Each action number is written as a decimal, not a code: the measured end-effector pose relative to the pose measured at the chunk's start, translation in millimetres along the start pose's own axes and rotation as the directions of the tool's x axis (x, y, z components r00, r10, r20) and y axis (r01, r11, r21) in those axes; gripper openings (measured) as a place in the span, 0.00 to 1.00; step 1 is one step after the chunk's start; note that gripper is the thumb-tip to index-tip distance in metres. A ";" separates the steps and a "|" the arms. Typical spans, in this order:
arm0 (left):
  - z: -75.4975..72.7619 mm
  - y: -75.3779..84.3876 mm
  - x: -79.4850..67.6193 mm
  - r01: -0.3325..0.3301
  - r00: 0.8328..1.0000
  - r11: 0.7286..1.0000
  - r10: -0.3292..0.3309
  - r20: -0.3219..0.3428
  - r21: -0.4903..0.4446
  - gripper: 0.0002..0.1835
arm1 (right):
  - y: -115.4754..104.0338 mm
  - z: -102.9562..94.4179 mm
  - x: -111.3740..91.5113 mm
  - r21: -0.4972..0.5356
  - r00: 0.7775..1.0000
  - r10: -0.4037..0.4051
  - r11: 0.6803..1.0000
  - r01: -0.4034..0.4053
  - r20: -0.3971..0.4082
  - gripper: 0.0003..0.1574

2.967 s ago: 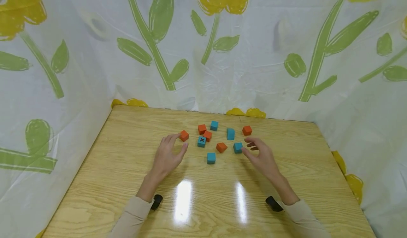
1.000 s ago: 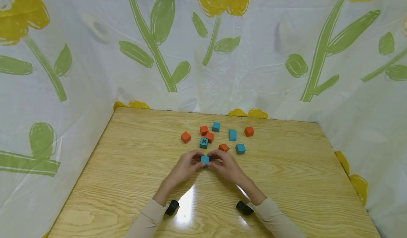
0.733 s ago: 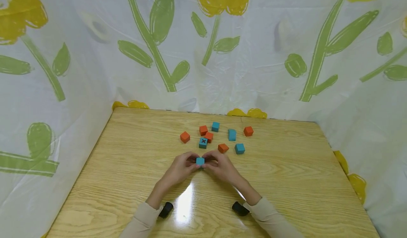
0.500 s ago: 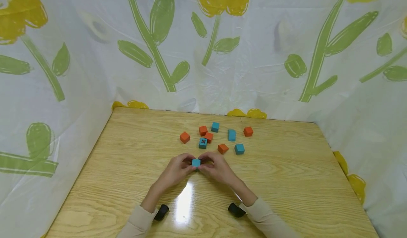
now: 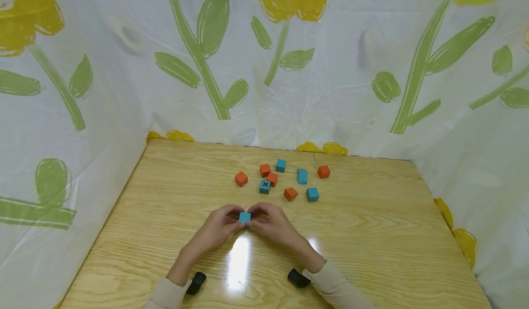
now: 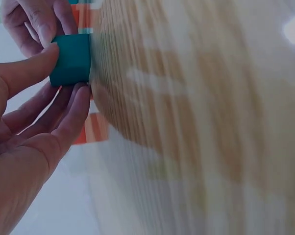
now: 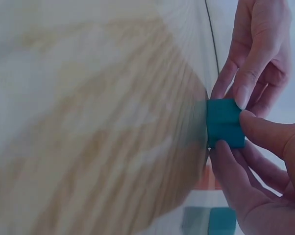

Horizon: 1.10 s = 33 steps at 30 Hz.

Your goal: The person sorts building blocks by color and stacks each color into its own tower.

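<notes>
Between my two hands sits a small blue cube (image 5: 244, 217), low at the wooden tabletop, in front of the other blocks. My left hand (image 5: 221, 226) pinches it from the left with thumb and fingertips. From the right, my right hand (image 5: 270, 224) pinches the same cube. In the left wrist view the blue cube (image 6: 70, 59) shows its side, with the thumb on its upper edge and fingers at its far side. The right wrist view has the cube (image 7: 226, 123) right at the table surface, fingertips of both hands on it.
Behind the hands lie loose blocks: orange cubes (image 5: 241, 179), a blue cube marked with an X (image 5: 265, 186), a curved blue block (image 5: 302, 176), an orange pointed block (image 5: 291, 194) and a blue cube (image 5: 312, 194). Flowered white cloth (image 5: 322, 88) walls the table's back and sides.
Three seconds ago both hands were apart and held nothing. They have since come together on the front blue cube and moved it left and toward the person. The other blocks stay in place.
</notes>
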<state>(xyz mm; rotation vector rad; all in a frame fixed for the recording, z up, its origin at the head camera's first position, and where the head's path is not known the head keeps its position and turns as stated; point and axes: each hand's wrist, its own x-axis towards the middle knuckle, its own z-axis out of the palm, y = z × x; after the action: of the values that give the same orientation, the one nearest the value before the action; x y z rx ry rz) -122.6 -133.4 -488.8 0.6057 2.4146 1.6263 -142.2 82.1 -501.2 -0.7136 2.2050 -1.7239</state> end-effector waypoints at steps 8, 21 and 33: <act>-8.3 -4.0 -7.0 -0.031 0.999 0.999 0.031 -0.020 0.025 0.17 | -4.9 10.2 4.1 0.004 1.000 -0.019 1.000 0.019 0.020 0.16; -12.3 -3.5 -7.7 -0.002 0.999 0.999 0.003 -0.032 0.034 0.17 | -21.4 -19.4 25.2 -0.302 0.986 -0.081 0.953 0.033 -0.147 0.18; -13.2 -8.2 -8.1 0.002 1.000 1.000 -0.001 -0.030 0.029 0.17 | -18.3 -37.0 45.1 -0.531 0.963 -0.080 0.844 -0.072 -0.257 0.20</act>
<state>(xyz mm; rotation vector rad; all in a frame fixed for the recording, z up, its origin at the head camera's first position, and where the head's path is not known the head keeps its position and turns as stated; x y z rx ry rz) -121.9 -150.6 -491.8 0.5882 2.4640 1.6137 -194.2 86.3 -469.3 -0.6158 2.9323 -1.2514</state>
